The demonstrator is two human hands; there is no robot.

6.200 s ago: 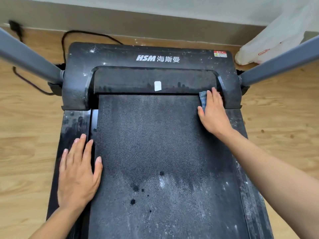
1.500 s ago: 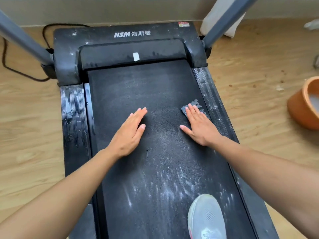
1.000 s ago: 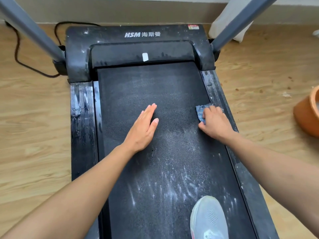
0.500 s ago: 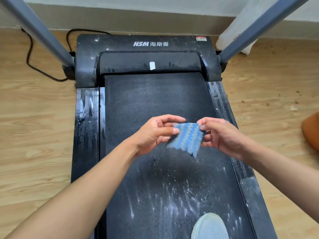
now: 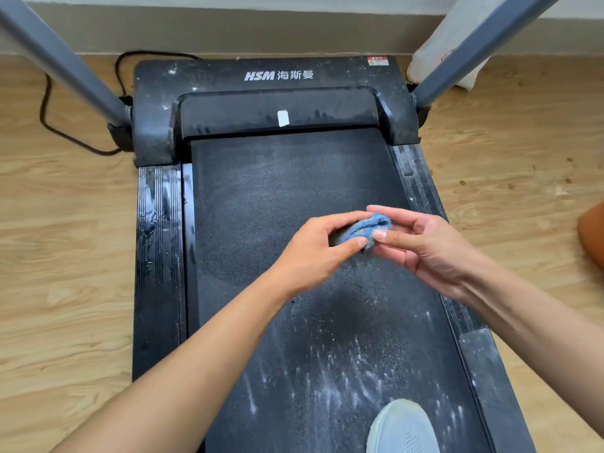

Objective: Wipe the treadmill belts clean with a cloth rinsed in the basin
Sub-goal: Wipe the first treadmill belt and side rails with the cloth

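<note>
A small blue cloth point(image 5: 367, 228) is bunched up in the air above the black treadmill belt point(image 5: 287, 197). My left hand point(image 5: 313, 253) grips its left part between thumb and fingers. My right hand point(image 5: 428, 246) pinches its right end with thumb and fingertips. The belt looks dark and damp in its upper and middle part, and white dusty streaks cover its near part point(image 5: 343, 371). Only an orange edge of the basin point(image 5: 593, 233) shows at the far right.
My white shoe point(image 5: 402, 426) stands on the belt's near end. Two grey uprights point(image 5: 62, 60) point(image 5: 474, 44) rise from the treadmill's motor cover point(image 5: 277, 76). A black cable point(image 5: 49, 119) lies on the wooden floor at the left. A white bag point(image 5: 441, 47) leans by the wall.
My right hand lifted the cloth off the belt, my left hand left the belt and joined it, and the cloth went from spread flat between both hands to bunched.
</note>
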